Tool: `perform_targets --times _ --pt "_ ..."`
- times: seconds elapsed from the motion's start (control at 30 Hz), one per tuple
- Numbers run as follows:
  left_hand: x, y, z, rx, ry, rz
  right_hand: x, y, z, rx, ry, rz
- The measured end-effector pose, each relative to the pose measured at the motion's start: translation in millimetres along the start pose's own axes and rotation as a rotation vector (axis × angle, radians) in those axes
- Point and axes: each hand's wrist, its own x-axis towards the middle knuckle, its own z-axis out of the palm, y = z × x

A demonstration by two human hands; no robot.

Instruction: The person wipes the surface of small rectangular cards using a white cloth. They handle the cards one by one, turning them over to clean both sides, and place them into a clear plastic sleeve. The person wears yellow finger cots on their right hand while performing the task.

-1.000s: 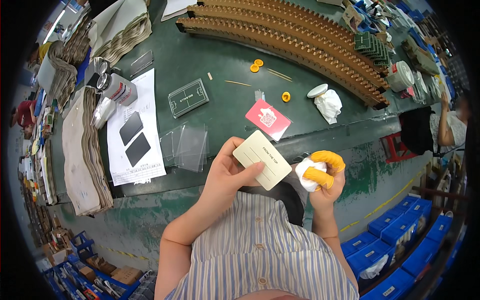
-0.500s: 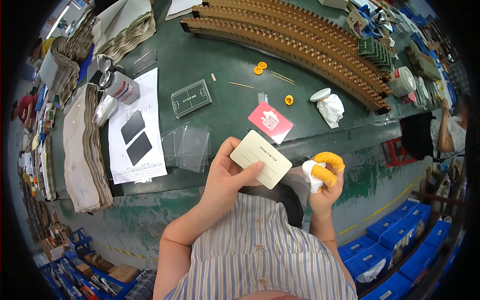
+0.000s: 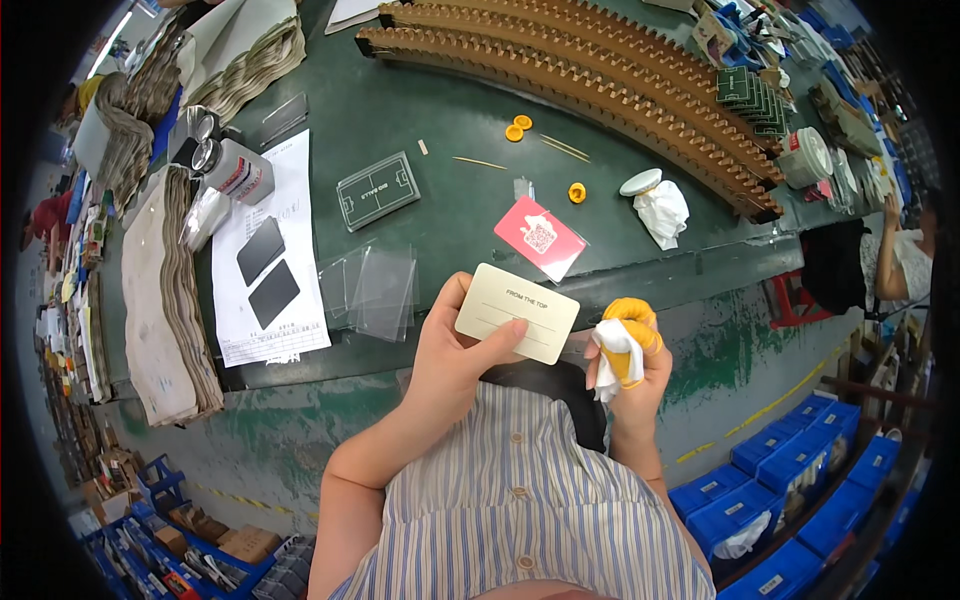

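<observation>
A cream card [image 3: 520,312] with printed lines is gripped in my left hand [image 3: 455,340], the thumb lying across its face. Yellow finger cots cover fingers of my right hand [image 3: 635,365], which is closed on a crumpled white cloth [image 3: 612,358] just right of the card. Beyond the card, a pink card [image 3: 540,238] with a square code lies near the table edge. A dark green card with white lines [image 3: 377,192] lies farther left. Clear plastic sheets [image 3: 370,292] are left of my left hand. Another white cloth [image 3: 662,213] sits beside a round white lid [image 3: 640,182].
Long slotted wooden racks [image 3: 570,95] cross the back of the green table [image 3: 450,120], with green cards [image 3: 750,98] at their right end. Two black cards [image 3: 273,293] rest on a printed sheet [image 3: 265,345]. A grey bottle [image 3: 240,172] and a paper stack [image 3: 165,300] stand left.
My right hand has moved slightly left and closer to the cream card, with the cloth now hanging lower from its fingers. The cream card has turned a little toward level.
</observation>
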Motion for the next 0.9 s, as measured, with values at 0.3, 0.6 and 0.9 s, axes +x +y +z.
perform_targets --times 0.3,0.6,0.9 --pt "-3 -3 1 -0.005 0.012 0.058 3 -6 6 0.183 0.104 0.225" --pt "-4 -7 -4 0.037 -0.005 0.098 5 1 6 0.279 0.156 0.245" --pt "3 -10 -13 1.122 -0.027 1.306 6 -7 10 0.241 0.159 0.231"
